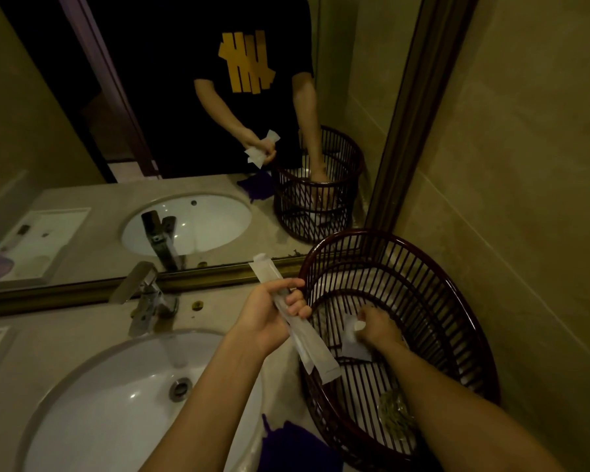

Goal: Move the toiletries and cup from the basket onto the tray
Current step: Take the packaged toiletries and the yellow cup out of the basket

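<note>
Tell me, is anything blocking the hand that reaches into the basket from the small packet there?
No. The right hand is already inside the basket, its fingers closed on the small white packet. The left hand holds a long packet outside the rim, out of the way.

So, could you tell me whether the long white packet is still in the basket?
Out. The left hand holds the long white packet above the basket rim.

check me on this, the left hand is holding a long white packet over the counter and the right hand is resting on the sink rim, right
Not quite. The left hand does hold the long white packet over the counter, but the right hand is not on the sink rim. The head view shows it reaching down inside the dark basket, closed around a small white packet.
</note>
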Demonstrator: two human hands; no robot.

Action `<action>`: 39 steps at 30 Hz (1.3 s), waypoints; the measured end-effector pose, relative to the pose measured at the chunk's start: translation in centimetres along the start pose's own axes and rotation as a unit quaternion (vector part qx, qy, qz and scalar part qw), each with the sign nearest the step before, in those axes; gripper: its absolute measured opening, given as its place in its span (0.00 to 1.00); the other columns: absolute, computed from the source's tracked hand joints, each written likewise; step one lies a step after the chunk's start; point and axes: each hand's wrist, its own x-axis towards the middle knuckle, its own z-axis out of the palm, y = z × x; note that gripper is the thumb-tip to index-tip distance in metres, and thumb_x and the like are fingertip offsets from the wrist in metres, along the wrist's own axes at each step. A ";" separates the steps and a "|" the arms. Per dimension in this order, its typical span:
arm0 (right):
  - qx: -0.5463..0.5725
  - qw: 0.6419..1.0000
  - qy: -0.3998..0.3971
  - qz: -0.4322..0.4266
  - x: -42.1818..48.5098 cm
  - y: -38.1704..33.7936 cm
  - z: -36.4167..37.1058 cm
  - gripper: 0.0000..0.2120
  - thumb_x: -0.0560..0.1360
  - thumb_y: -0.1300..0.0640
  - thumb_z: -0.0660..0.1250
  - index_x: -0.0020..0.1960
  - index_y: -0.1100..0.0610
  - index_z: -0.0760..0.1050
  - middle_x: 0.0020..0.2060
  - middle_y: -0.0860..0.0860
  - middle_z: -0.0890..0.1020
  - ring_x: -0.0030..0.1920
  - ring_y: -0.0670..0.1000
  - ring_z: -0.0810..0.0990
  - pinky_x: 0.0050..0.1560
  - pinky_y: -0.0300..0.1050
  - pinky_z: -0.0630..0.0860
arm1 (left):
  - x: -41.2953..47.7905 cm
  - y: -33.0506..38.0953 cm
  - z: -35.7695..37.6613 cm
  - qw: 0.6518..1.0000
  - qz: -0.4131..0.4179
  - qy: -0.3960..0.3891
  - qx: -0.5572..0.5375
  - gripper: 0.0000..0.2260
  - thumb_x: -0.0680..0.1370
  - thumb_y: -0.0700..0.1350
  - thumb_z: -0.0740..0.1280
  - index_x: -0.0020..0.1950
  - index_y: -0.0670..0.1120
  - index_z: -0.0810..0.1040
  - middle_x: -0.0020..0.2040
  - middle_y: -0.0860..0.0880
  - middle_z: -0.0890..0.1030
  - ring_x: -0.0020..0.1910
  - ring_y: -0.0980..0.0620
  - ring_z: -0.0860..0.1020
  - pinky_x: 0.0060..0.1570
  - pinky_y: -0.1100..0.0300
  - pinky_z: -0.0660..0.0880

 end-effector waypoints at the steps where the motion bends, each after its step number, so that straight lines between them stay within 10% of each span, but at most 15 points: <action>1: 0.027 1.000 0.001 -0.002 0.2 -0.2 -0.9 0.15 0.74 0.56 0.71 0.60 0.55 0.76 0.60 0.57 0.80 0.59 0.58 0.79 0.57 0.51 0.79 | 0.0 0.0 0.0 1.000 -0.001 -0.001 0.001 0.09 0.71 0.36 0.65 0.51 0.39 0.73 0.31 0.48 0.65 0.27 0.52 0.65 0.31 0.58 0.68; 9: 0.275 0.928 0.145 -0.204 -5.1 -4.7 -12.0 0.12 0.72 0.49 0.76 0.54 0.49 0.81 0.44 0.46 0.84 0.43 0.44 0.81 0.44 0.40 0.77 | 0.4 0.2 0.3 0.998 -0.021 -0.057 -0.002 0.20 0.75 0.36 0.62 0.67 0.34 0.72 0.61 0.32 0.80 0.60 0.35 0.80 0.60 0.40 0.75; 18: 0.057 0.902 0.168 -0.393 -10.4 -8.8 -13.2 0.11 0.71 0.53 0.76 0.49 0.50 0.76 0.49 0.45 0.77 0.44 0.43 0.75 0.43 0.47 0.78 | 0.1 0.9 -0.1 0.994 -0.061 -0.087 0.018 0.15 0.80 0.41 0.58 0.52 0.33 0.82 0.66 0.31 0.76 0.66 0.35 0.75 0.70 0.39 0.66; 25: 0.044 0.906 0.112 -0.407 -9.6 -8.5 -13.1 0.14 0.78 0.44 0.66 0.54 0.51 0.84 0.55 0.44 0.77 0.52 0.42 0.77 0.51 0.42 0.78 | -0.2 1.0 0.1 0.996 -0.064 -0.053 -0.028 0.21 0.81 0.39 0.58 0.72 0.31 0.66 0.69 0.31 0.72 0.69 0.35 0.72 0.67 0.43 0.70; 31: 0.150 0.960 0.144 -0.190 -5.3 -3.4 -13.9 0.10 0.80 0.53 0.66 0.52 0.57 0.84 0.48 0.52 0.83 0.49 0.50 0.82 0.51 0.46 0.77 | 0.2 1.0 0.0 0.996 -0.061 -0.045 -0.047 0.20 0.79 0.36 0.60 0.69 0.31 0.69 0.65 0.27 0.74 0.64 0.30 0.75 0.67 0.41 0.70; 39: 0.121 0.968 -0.163 0.150 -3.2 0.0 -5.5 0.30 0.79 0.53 0.69 0.75 0.64 0.63 0.59 0.63 0.79 0.50 0.57 0.80 0.53 0.53 0.83 | 0.4 0.8 -0.2 0.998 -0.047 -0.032 -0.028 0.20 0.78 0.37 0.61 0.70 0.32 0.69 0.65 0.29 0.75 0.63 0.31 0.77 0.66 0.41 0.71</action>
